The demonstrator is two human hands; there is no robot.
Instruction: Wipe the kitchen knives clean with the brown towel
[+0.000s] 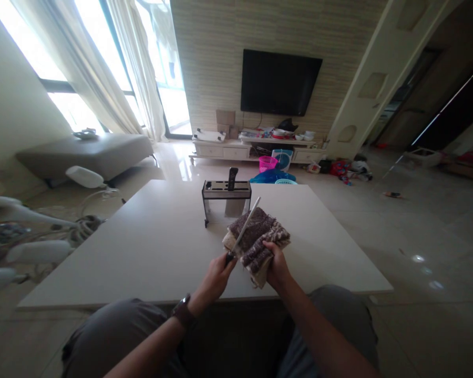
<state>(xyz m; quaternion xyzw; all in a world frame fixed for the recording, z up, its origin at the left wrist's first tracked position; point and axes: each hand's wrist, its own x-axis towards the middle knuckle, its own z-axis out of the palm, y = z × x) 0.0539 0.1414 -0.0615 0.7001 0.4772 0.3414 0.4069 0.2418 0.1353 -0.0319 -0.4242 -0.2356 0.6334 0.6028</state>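
Note:
My left hand (217, 274), with a watch on its wrist, is closed round the dark handle of a slim metal blade or rod (247, 224); I cannot tell if it is a knife seen edge-on or a sharpening steel. It slants up and away, across a folded brown and beige towel (258, 233). My right hand (278, 265) grips the towel from its right side, thumb on top. Just beyond stands a knife block (219, 190) with a metal top and open frame. One broad-bladed knife (232, 179) sits in it, black handle up.
All this is over a white table (150, 252), whose near edge runs above my knees. Past its far edge are a pink basket (268, 164) and a low cabinet (236, 152) under a television (280, 83). A white-shaded lamp (39, 252) lies close to the table's left side.

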